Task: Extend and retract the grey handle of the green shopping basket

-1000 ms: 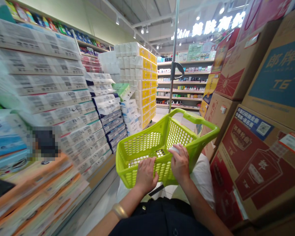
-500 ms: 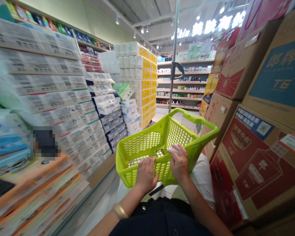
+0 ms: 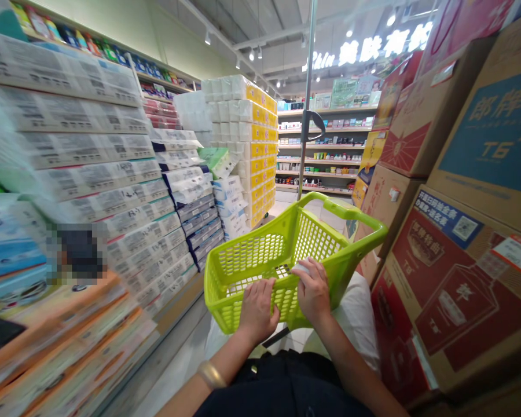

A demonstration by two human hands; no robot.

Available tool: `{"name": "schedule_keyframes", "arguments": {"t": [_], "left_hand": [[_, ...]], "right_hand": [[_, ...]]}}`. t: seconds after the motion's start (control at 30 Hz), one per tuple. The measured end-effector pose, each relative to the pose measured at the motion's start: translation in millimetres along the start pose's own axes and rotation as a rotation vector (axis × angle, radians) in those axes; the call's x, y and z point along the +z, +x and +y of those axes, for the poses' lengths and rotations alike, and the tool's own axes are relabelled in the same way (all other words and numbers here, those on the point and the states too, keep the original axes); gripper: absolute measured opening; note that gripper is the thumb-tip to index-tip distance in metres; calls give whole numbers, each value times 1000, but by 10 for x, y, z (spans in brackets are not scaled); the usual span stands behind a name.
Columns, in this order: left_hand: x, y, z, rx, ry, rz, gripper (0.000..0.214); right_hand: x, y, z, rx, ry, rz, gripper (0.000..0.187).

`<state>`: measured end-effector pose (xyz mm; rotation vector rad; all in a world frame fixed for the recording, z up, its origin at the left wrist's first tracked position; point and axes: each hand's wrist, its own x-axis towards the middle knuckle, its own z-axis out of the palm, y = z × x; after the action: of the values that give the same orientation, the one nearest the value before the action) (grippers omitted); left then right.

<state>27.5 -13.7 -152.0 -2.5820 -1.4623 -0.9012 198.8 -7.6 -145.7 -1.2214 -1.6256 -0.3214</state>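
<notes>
A lime-green plastic shopping basket (image 3: 243, 255) with lattice sides and a raised handle stands in front of me, with no goods seen inside. My left hand (image 3: 257, 310) grips its near rim, fingers hooked over the top and thumb outside. Further right along the same rim, my right hand (image 3: 315, 292) is closed on a small white wad (image 3: 303, 266) that looks like a wipe or tissue. It presses the wad against the rim. The palm side of each hand is hidden.
Stacked white packs (image 3: 99, 150) rise at the left, with orange packs (image 3: 91, 336) lower down. Cartons (image 3: 451, 278) wall the right side. Beyond the basket are a metal pole (image 3: 306, 92), yellow-and-white paper stacks (image 3: 260, 150) and shelves (image 3: 325, 142) of small goods.
My right hand has slid slightly left along the basket's near rim with the white wad. My left hand keeps its hold, and the basket has hardly moved.
</notes>
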Motion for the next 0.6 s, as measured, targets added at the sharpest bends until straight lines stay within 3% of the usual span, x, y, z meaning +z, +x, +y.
{"name": "schedule_keyframes", "arguments": {"t": [0.17,0.37,0.53,0.6], "left_hand": [[-5,5,-2,-2,2,-19,58],[0,8,-21,4,-22,-16,59],[-2,27,-73,5,-35,-13,57],[-9,41,-115,11,-43,-18,57]], "right_hand": [[21,-30,-20,-67,23,-98,40],[-104,118,219,74,-49,114,36],[-7,48,62,-15,-55,-39,39],[-16,63,79,-30,-79,-39,38]]}}
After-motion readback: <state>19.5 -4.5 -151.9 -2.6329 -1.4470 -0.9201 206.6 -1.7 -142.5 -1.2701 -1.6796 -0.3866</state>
